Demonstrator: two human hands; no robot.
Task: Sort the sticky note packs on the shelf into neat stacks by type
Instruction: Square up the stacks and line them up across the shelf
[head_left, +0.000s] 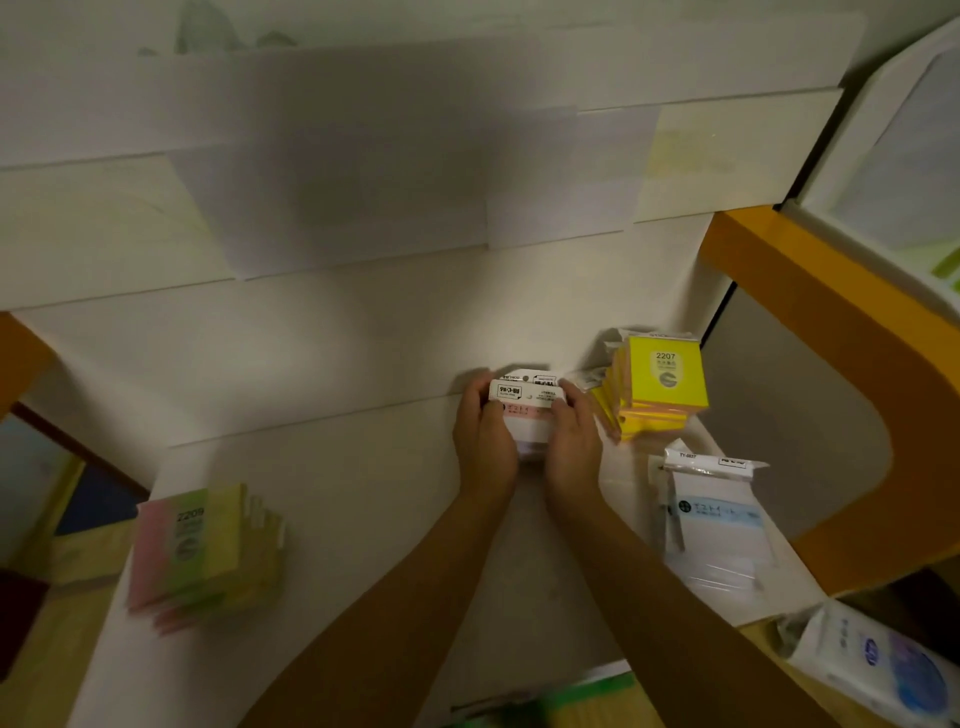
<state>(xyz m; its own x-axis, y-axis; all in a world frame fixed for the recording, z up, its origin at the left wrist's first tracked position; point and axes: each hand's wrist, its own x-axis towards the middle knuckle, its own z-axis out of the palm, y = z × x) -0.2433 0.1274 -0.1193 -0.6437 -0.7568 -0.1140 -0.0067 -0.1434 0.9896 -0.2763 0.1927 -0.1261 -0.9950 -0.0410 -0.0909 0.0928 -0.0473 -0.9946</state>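
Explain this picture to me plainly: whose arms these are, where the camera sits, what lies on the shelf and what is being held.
There is no machine here. One camera worn on a person's head looks down at their two bare arms. The left hand and right hand grip a white-and-pink sticky note pack from both sides, fingers curled round it. On the white shelf lie a yellow stack marked 2207, a blurred pink-green-yellow stack marked 2209, and a clear-wrapped pack with a pale blue label.

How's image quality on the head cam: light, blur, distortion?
Head view: dim, warm light, with a soft shadow on the shelf wall. The pastel stack marked 2209 is motion-blurred; the yellow stack marked 2207 reads sharply. Wide-angle bending curves the orange frame. Glare glints on the clear-wrapped pack.
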